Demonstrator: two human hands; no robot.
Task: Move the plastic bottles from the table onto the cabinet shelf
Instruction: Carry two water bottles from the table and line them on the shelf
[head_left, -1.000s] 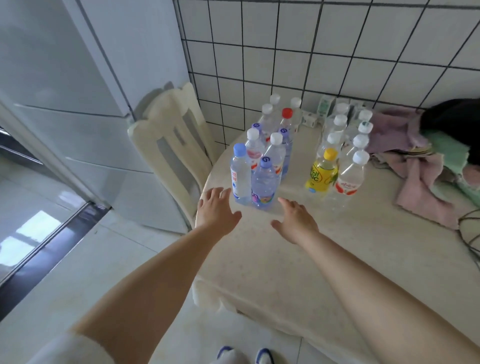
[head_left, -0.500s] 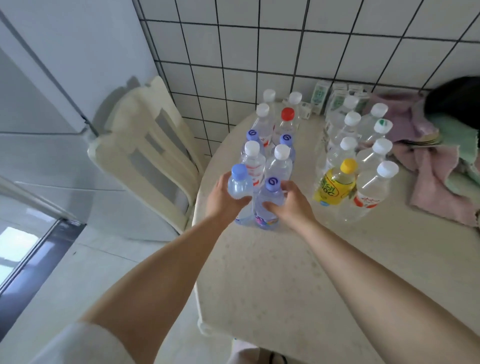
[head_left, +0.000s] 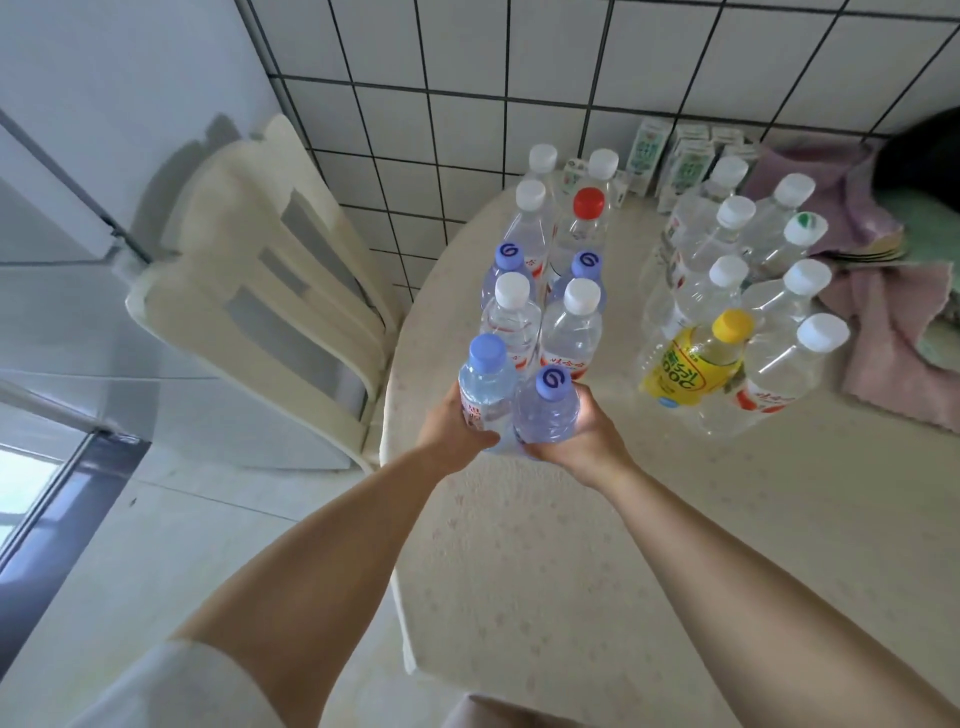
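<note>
1. Bottles stand in two clusters on the cream-clothed round worktop (head_left: 571, 545), against a white tiled wall (head_left: 519, 78).
2. Left hand (head_left: 447, 434) is curled round the light-blue-capped bottle (head_left: 485, 382) at the near end of the left cluster, its grip closed on the body.
3. Right hand (head_left: 582, 436) wraps the purple-capped bottle (head_left: 545, 410) just beside it; the two held bottles touch each other.
4. Behind them stand two white-capped bottles, then more purple, white and one red-capped bottle (head_left: 584, 223).
5. Right cluster holds clear white-capped bottles and a yellow bottle (head_left: 691, 364) at its near edge.
6. Small cartons (head_left: 685, 161) line the wall; pink cloths (head_left: 893, 332) lie at the right.
7. Cream chair (head_left: 260, 291) stands left of the worktop.
</note>
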